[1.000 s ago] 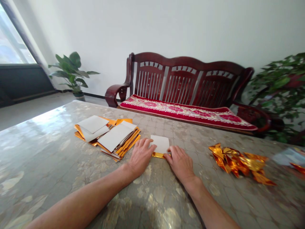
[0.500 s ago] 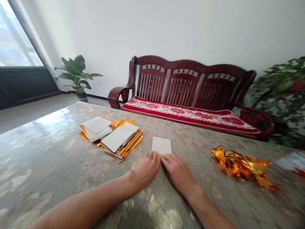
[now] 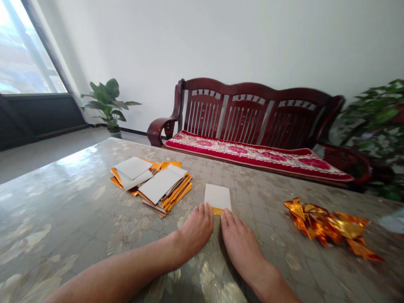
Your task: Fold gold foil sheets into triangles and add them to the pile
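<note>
A small sheet of joss paper [image 3: 218, 196], white on top, lies flat on the table in front of me. Along its near edge a narrow folded strip shows its gold foil side. My left hand [image 3: 199, 223] holds the left end of that strip, fingers bent and together, thumb hidden. At the right end, the fingertips of my right hand [image 3: 237, 234] lie flat, close together and stretched forward. Left of the hands rests a loose stack of similar joss paper [image 3: 160, 183], white faces up and gold edges showing. Several folded gold foil pieces [image 3: 328, 225] lie in a pile at the right.
The patterned table [image 3: 104, 235] is glossy. At its right edge is a blurred, clear plastic-like item [image 3: 393, 221]. Beyond the table stands a dark red wooden bench [image 3: 243, 113] with a red floral cushion [image 3: 255, 155]. Potted plants [image 3: 107, 101] flank it.
My right hand has slid right along the near edge, away from my left hand, baring the gold strip between them. The view has shifted slightly.
</note>
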Tool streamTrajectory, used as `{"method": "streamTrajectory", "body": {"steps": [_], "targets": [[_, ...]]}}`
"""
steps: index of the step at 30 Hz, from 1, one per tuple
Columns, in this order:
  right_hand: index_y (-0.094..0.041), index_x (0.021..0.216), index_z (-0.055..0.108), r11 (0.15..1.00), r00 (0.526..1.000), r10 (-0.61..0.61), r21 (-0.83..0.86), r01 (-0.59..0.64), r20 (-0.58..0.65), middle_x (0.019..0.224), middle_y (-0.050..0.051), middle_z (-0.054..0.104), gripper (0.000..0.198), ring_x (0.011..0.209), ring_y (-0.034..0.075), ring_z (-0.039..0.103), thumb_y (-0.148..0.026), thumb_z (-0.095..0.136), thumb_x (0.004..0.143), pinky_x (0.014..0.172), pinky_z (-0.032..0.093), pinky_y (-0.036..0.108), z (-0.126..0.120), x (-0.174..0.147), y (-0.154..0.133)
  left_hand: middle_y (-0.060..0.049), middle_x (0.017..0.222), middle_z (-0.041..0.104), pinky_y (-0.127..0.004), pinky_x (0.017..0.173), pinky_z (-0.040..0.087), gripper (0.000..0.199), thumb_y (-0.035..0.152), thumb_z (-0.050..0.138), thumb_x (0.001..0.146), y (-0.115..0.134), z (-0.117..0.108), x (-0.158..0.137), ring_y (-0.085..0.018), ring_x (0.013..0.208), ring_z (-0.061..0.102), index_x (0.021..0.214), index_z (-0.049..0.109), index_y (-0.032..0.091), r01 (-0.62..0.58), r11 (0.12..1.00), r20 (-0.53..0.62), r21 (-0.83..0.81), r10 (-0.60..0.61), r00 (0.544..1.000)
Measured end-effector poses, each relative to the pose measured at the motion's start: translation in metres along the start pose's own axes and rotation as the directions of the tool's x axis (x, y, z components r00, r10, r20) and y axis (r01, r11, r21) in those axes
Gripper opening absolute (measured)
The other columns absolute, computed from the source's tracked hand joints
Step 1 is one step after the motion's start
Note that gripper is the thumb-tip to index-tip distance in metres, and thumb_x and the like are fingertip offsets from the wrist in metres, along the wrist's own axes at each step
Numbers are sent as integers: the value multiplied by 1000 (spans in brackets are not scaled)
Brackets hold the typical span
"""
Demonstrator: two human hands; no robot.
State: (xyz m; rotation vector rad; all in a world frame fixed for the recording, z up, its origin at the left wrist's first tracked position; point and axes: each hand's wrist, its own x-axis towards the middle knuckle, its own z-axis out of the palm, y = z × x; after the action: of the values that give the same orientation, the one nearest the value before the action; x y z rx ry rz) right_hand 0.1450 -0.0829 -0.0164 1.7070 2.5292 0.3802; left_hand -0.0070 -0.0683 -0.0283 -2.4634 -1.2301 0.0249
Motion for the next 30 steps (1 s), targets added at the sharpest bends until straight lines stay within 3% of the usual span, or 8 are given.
{"method": "streamTrajectory", "body": {"steps": [6, 11, 17, 21, 30], "targets": [[-7, 136, 56, 997, 980, 73, -41, -66, 183, 141, 20, 54, 52, 121, 31, 59, 1, 34, 90, 96, 53, 44, -24, -2, 6, -27, 128, 60, -37, 82, 50, 42, 11, 52, 89, -1, 0, -2, -29, 112, 61, 130, 56, 0, 29, 999, -44, 37, -27, 999], [-9, 141, 51, 995, 968, 104, -30, -100, 227, 147, 18, 48, 54, 124, 31, 56, -1, 30, 91, 95, 51, 46, -30, 3, 11, -22, 108, 66, -33, 68, 47, 34, 9, 53, 87, -1, -2, -3, -26, 90, 62, 118, 61, 1, 10, 999, -55, 46, -8, 998], [-16, 142, 51, 988, 977, 146, 23, -151, 152, 150, 13, 46, 54, 128, 29, 52, -6, 31, 92, 97, 47, 45, -18, 8, 29, -12, 84, 63, -32, 61, 43, 13, 8, 55, 86, -4, -7, -2, -23, 78, 58, 94, 64, 7, -90, 995, -22, -31, 89, 996], [-16, 139, 54, 975, 976, 197, 88, -205, 91, 148, 13, 49, 50, 128, 28, 51, -10, 32, 94, 98, 46, 43, -5, 14, 40, -10, 86, 61, -33, 63, 44, 12, 7, 54, 86, -6, -8, -1, -22, 77, 57, 93, 63, 9, -135, 980, -38, -145, 131, 991], [-10, 128, 64, 919, 956, 280, 312, -239, -92, 138, 14, 59, 42, 128, 26, 52, -26, 39, 98, 108, 39, 42, 23, 21, 58, -8, 94, 61, -36, 75, 49, 12, 11, 49, 91, 1, -16, -4, -23, 88, 56, 97, 59, 15, -105, 931, -44, -350, 95, 994]]}}
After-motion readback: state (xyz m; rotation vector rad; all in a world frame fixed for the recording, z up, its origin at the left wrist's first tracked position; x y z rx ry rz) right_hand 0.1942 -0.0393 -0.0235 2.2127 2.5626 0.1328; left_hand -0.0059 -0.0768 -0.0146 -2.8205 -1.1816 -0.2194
